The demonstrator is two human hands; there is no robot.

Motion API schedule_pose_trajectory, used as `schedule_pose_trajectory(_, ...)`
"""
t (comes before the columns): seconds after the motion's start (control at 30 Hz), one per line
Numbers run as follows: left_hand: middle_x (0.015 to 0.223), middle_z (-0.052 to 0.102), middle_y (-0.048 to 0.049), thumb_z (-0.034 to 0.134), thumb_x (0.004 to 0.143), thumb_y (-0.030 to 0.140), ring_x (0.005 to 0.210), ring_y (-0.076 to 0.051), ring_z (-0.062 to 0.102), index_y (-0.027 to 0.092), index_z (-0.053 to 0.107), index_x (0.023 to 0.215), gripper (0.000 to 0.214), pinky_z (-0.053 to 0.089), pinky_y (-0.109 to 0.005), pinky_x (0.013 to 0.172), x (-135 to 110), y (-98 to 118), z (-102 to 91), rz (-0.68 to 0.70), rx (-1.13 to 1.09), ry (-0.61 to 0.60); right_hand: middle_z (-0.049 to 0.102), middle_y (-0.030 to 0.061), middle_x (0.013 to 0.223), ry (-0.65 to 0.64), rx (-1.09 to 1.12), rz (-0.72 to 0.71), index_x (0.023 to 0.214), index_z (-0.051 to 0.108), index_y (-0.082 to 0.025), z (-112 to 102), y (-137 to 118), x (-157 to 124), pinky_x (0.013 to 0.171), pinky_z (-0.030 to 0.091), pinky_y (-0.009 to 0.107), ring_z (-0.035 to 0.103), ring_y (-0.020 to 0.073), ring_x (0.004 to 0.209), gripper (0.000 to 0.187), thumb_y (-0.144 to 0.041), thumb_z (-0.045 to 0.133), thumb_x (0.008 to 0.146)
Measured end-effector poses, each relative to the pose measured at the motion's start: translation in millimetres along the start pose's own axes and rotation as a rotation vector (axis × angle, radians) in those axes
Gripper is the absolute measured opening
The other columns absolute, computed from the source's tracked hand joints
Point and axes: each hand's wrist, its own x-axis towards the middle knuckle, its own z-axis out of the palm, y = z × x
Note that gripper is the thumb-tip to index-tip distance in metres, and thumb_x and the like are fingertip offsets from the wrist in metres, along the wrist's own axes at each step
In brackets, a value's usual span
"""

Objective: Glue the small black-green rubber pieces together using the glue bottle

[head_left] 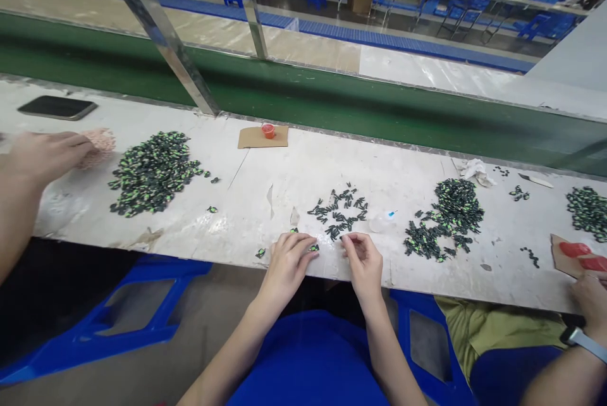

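Observation:
My left hand (288, 262) is at the table's front edge, its thumb and fingers pinched around a small black-and-green piece (313, 247). To its right, my right hand (364, 260) has thumb and forefinger closed together beside a loose ring of small slim black parts (339, 210). What its fingertips hold is too small to make out. Another black-and-green piece (260, 253) lies just left of my left hand. On the right is a heap of dark pieces with green marks (450, 210); a larger such heap (154, 172) is on the left.
A red cup (268, 131) stands on cardboard (249, 138) at the back. A clear lump with a blue tip (382, 221) lies right of the ring. Co-workers' hands (47, 153) are at both sides. A phone (57, 107) lies far left. A metal post (165, 45) rises behind the table.

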Motion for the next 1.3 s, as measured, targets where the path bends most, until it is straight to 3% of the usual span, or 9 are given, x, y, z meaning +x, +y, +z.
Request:
schedule_pose_trajectory(0.17, 0.095, 0.066, -0.0058, 0.051, 0.089, 0.018, 0.094, -0.024, 0.055, 0.024, 0.067, 0.092, 0.017, 0.048, -0.039, 0.081, 3, -3, 6.1, 0.012, -0.03, 0.037, 0.073, 0.0066, 0.081, -0.005, 0.007, 0.064, 0.085, 0.071, -0.017, 4, 1, -4, 0.071, 0.059, 0.033, 0.069, 0.02, 0.076, 0.026, -0.042, 0.067, 0.078)
schedule_pose_trajectory(0.37, 0.089, 0.069, -0.0039, 0.046, 0.093, 0.019, 0.086, -0.02, 0.061, 0.023, 0.063, 0.095, 0.018, 0.05, -0.034, 0.077, 8, 6, -0.5, 0.034, -0.147, -0.014, 0.073, 0.0065, 0.083, -0.08, 0.024, 0.031, 0.084, 0.073, -0.019, 9, -3, -9, 0.067, 0.059, 0.032, 0.07, 0.0204, 0.076, 0.022, -0.039, 0.066, 0.079)
schedule_pose_trajectory(0.73, 0.084, 0.071, -0.0048, 0.045, 0.094, 0.025, 0.081, -0.02, 0.063, 0.023, 0.067, 0.09, 0.023, 0.052, -0.035, 0.075, 8, 15, -2.1, 0.047, -0.269, 0.033, 0.074, 0.0058, 0.079, -0.141, 0.158, 0.116, 0.079, 0.072, -0.018, 13, -4, -12, 0.071, 0.061, 0.035, 0.072, 0.0211, 0.072, 0.021, -0.038, 0.068, 0.076)
schedule_pose_trajectory(1.03, 0.087, 0.074, -0.0048, 0.062, 0.082, 0.032, 0.078, -0.019, 0.066, 0.022, 0.074, 0.089, 0.017, 0.055, -0.029, 0.071, 10, 31, -15.7, -0.184, -0.611, -0.009, 0.071, 0.0048, 0.083, -0.048, 0.109, -0.208, 0.085, 0.071, -0.019, 12, -7, -17, 0.073, 0.058, 0.03, 0.068, 0.017, 0.078, 0.008, -0.023, 0.064, 0.084)
schedule_pose_trajectory(1.3, 0.081, 0.074, -0.0039, 0.064, 0.078, 0.026, 0.073, -0.016, 0.065, 0.023, 0.075, 0.088, 0.015, 0.053, -0.026, 0.066, 11, 37, -16.3, -0.195, -0.634, 0.049, 0.07, 0.0056, 0.084, -0.011, -0.05, -0.504, 0.087, 0.068, -0.019, 9, -16, -16, 0.069, 0.058, 0.029, 0.068, 0.0166, 0.077, 0.011, -0.011, 0.061, 0.085)
